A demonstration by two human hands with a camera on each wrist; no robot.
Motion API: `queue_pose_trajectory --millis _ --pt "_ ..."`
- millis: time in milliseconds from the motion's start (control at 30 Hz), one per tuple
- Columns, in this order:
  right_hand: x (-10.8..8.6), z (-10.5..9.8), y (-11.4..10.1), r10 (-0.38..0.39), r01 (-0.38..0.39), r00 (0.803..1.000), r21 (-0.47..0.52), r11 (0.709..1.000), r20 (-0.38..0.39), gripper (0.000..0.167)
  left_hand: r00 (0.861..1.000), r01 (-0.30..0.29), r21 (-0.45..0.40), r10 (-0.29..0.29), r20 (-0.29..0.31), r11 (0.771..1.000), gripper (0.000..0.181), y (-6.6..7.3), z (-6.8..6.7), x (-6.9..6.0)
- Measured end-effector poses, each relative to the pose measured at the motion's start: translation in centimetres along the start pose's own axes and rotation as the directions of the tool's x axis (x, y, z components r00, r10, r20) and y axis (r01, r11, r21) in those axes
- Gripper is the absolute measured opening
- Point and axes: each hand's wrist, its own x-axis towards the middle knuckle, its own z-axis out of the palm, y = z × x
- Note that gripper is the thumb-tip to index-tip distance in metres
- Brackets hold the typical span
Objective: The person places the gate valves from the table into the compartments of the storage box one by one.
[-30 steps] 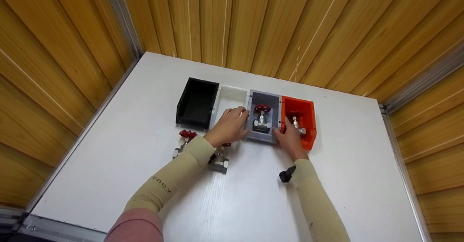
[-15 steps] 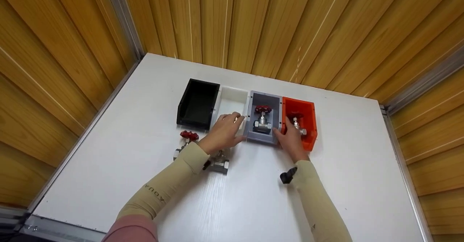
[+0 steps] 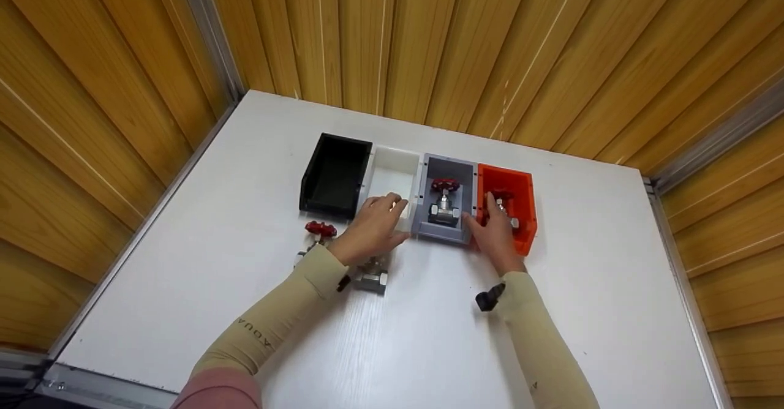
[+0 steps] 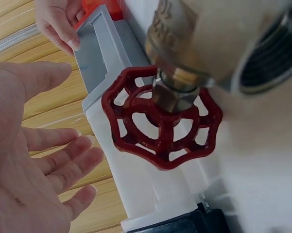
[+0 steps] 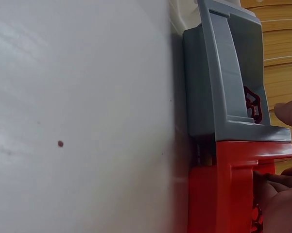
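Head view: hovering with left hand at seven o'clock, over the white box, near a valve; reaching with right hand at four o'clock into the orange box, beside another valve. Left wrist: holding fingers apart, eight o'clock from a red wheel. Right wrist: pointing thumb toward grey box; finger grip too hidden to judge.

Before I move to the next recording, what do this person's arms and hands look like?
The left hand and right hand are bare. The left sleeve is beige with dark lettering, apparently AQUA; the right sleeve is beige with a small dark mark. A pink sleeve shows near the left elbow. Black pieces show at both wrists.
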Motion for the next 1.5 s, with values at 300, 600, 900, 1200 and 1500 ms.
queue_pose_trajectory --millis 300,600,900,1200,1500 --pt "-0.3 -0.2 -1.5 -0.015 0.018 0.999 0.058 0.998 -0.045 0.090 1.000 -0.003 -0.014 0.002 -0.019 1.000 0.060 -0.2 0.0 -0.6" --pt "-0.7 0.0 -2.7 -0.071 0.075 0.992 0.032 0.997 -0.106 0.087 1.000 -0.002 -0.002 0.002 0.004 1.000 0.061 -0.4 0.0 -1.1" --pt "-0.9 0.8 -3.6 -0.139 0.145 0.984 0.049 0.988 -0.110 0.088 0.999 0.027 -0.050 -0.025 0.047 0.998 0.064 -1.0 0.0 -2.0" --pt "-0.9 1.8 -4.1 -0.162 0.167 0.984 0.069 0.984 -0.072 0.087 0.998 0.025 -0.056 -0.022 0.067 0.998 0.062 -1.2 -0.2 -2.4" --pt "-0.9 2.9 -4.3 -0.233 0.239 0.970 0.105 0.965 -0.071 0.086 0.993 0.045 -0.083 -0.035 0.114 0.996 0.061 -1.4 -0.3 -2.9"
